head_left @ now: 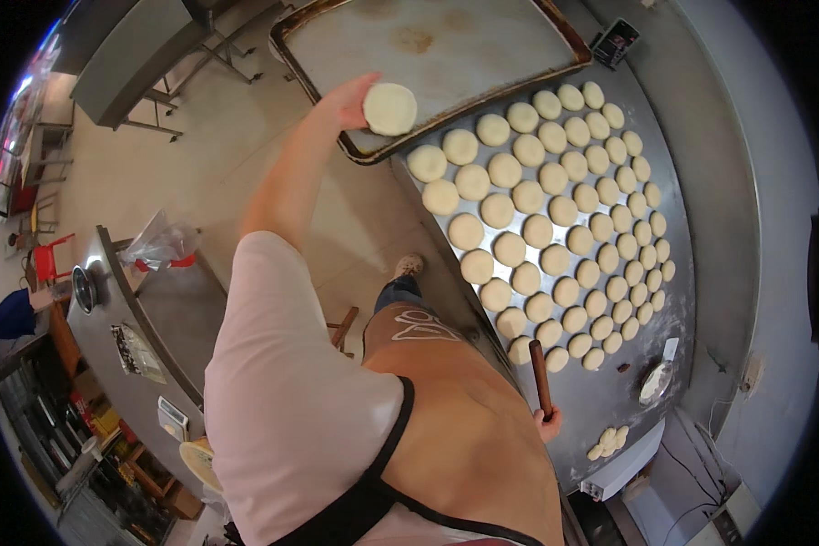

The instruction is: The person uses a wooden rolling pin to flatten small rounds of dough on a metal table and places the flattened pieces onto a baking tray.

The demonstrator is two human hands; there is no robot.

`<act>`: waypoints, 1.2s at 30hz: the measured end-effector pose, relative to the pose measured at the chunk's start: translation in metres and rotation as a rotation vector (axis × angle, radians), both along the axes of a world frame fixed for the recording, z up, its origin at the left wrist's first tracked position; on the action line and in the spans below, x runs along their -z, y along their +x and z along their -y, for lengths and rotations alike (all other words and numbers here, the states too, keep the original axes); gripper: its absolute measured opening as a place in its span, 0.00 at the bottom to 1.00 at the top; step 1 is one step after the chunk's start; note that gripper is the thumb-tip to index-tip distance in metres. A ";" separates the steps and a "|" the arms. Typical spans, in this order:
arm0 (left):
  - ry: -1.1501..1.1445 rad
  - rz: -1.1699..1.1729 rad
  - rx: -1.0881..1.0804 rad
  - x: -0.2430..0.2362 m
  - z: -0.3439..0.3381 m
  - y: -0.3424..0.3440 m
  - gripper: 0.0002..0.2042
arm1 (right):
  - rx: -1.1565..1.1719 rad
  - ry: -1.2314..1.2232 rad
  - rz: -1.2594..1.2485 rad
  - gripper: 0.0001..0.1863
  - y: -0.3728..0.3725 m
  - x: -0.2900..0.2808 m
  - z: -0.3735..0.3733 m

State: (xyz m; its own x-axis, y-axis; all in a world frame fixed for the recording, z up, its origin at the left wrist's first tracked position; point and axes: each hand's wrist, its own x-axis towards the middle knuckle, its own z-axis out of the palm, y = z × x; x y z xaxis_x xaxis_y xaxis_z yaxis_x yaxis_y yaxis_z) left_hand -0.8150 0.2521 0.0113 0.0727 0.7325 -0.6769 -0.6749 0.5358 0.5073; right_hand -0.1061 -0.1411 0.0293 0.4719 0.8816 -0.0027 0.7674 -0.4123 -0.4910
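My left hand [353, 102] is stretched far out over the near left corner of a large dark-rimmed baking tray [482, 36]. Its fingers are closed on the edge of a flat round dough piece [390, 109], partly hidden behind it. Close to my apron, my right hand [548, 424] grips the lower end of a brown wooden rolling pin [540, 378], which points away from me. Rows of round dough pieces [537, 230] cover the metal worktable [555, 455] between the tray and the rolling pin.
A few small dough lumps [607, 443] lie near the table's close end. Beyond them sits a bowl of white stuff [655, 382] with a scraper. A wall [746, 164] borders the table's right side. A second metal table [146, 364] stands left, holding a plastic bag [159, 241].
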 end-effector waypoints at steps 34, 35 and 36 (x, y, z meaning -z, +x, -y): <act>0.509 -1.201 0.814 -0.031 0.283 0.490 0.17 | -0.333 0.179 -0.357 0.19 -0.006 0.072 -0.098; 0.536 -1.190 0.730 -0.034 0.290 0.514 0.17 | -0.404 0.156 -0.513 0.18 -0.004 0.072 -0.095; 0.424 -1.176 0.788 -0.045 0.295 0.538 0.17 | -0.457 0.071 -0.546 0.19 0.004 0.066 -0.094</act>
